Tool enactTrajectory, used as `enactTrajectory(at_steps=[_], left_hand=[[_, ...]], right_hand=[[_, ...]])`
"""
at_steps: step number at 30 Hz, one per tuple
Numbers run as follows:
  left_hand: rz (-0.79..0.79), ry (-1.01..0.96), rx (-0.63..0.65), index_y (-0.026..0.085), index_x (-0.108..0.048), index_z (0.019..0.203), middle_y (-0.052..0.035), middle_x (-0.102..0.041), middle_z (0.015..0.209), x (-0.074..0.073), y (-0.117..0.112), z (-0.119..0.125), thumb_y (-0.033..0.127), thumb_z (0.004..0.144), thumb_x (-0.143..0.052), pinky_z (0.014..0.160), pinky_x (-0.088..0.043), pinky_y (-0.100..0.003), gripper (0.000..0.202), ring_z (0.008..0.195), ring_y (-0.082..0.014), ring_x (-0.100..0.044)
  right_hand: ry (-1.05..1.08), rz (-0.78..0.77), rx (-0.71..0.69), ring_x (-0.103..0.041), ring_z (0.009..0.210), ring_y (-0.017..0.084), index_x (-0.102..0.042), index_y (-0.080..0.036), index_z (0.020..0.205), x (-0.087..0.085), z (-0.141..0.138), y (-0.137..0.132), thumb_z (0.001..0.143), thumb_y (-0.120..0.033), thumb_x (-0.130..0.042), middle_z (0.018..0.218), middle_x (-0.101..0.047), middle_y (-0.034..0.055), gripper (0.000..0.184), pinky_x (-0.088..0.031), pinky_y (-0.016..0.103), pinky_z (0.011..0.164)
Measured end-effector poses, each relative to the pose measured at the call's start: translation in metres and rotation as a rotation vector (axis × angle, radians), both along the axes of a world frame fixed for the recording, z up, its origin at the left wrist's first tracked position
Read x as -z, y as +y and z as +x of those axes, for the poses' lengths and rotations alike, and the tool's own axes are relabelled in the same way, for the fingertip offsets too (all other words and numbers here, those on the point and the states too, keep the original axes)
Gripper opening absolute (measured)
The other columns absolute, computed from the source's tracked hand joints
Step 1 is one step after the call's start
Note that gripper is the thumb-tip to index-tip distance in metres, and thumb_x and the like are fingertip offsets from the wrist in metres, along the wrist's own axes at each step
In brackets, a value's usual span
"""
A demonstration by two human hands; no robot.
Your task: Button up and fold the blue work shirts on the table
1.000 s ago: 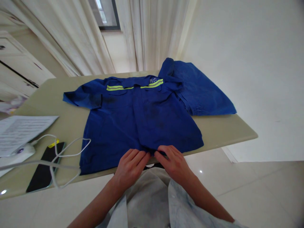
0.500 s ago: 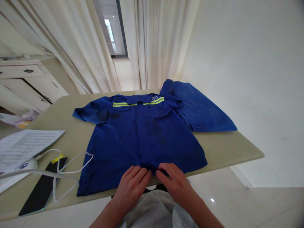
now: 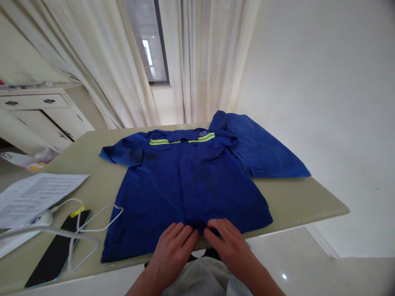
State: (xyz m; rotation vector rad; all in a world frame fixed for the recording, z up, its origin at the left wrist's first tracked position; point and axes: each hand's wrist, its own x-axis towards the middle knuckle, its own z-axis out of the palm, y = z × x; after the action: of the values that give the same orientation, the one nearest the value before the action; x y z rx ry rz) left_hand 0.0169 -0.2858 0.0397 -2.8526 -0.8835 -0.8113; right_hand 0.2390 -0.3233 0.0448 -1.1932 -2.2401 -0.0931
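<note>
A blue short-sleeved work shirt (image 3: 185, 185) with yellow-green reflective bands across the chest lies spread front-up on a beige table (image 3: 296, 199). My left hand (image 3: 173, 250) and my right hand (image 3: 230, 244) rest side by side on the shirt's bottom hem at the table's near edge, on either side of the front opening. The fingers of both hands are pressed together on the fabric, pinching the hem. A second blue garment (image 3: 259, 148) lies folded at the back right, touching the shirt's right sleeve.
A black phone (image 3: 55, 248) with a white cable (image 3: 86, 222) looped over it lies at the near left. Printed papers (image 3: 33, 197) sit beyond it. A white cabinet (image 3: 43, 119) and cream curtains (image 3: 191, 61) stand behind the table.
The view has tilted upward, so the table and shirt sit lower in the picture. Both hands stay on the hem, close together, with hardly any movement.
</note>
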Motion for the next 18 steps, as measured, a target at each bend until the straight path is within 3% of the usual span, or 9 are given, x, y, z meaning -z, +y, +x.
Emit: enactTrajectory(at_steps=[8,18], left_hand=[[0.025,0.033,-0.016,0.016,-0.065,0.115,-0.005,-0.068,0.091,0.002,0.0008,-0.0007,0.012,0.103,-0.053,0.075,-0.043,-0.037,0.018,0.079,-0.0206,-0.059],[-0.017,0.009,0.022,0.019,-0.064,0.102,-0.0019,-0.064,0.085,0.0046,0.0011,0.0003,0.01,0.1,-0.059,0.07,-0.038,-0.037,0.01,0.075,-0.0202,-0.055]], right_hand=[[0.034,0.029,0.016,-0.06,0.082,0.018,-0.07,-0.018,0.105,0.0012,0.0015,-0.0004,0.104,-0.01,-0.054,0.099,-0.066,0.0073,0.018,-0.051,0.031,0.076],[0.04,0.077,0.033,-0.06,0.081,0.019,-0.07,-0.017,0.104,0.0034,-0.0016,-0.001,0.106,-0.011,-0.049,0.099,-0.066,0.0084,0.021,-0.05,0.032,0.075]])
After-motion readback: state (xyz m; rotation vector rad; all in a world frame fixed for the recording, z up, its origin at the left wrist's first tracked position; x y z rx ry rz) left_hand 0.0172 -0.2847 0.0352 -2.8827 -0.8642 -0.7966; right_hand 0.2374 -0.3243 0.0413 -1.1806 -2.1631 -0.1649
